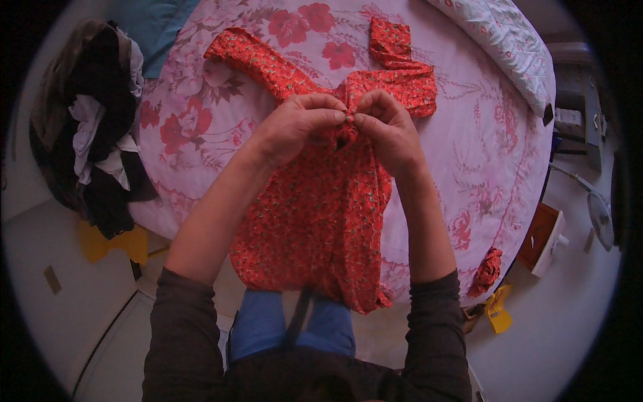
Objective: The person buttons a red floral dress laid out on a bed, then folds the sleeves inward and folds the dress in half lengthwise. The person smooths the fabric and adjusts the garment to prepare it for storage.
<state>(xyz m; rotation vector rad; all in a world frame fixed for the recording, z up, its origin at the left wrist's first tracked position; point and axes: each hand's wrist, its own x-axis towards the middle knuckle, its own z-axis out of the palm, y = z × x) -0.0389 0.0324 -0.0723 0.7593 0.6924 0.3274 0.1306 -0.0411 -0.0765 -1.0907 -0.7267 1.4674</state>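
A red patterned long-sleeved shirt (306,216) is spread on the bed, its lower part reaching over the near edge. My left hand (306,123) pinches the fabric near the collar between thumb and forefinger. Close against it, my right hand (387,123) grips the same spot from the other side. Whether a button sits between the fingertips is too small to tell. One sleeve (261,60) stretches out to the upper left. The other sleeve (402,75) lies bent at the upper right.
Pink floral bedding (482,166) covers the bed. Dark and white clothes (100,115) are heaped at the left. A pale quilt (502,45) lies at the upper right. A crumpled red cloth (486,274) rests by the right edge, near an open drawer (542,238) and a fan (600,216).
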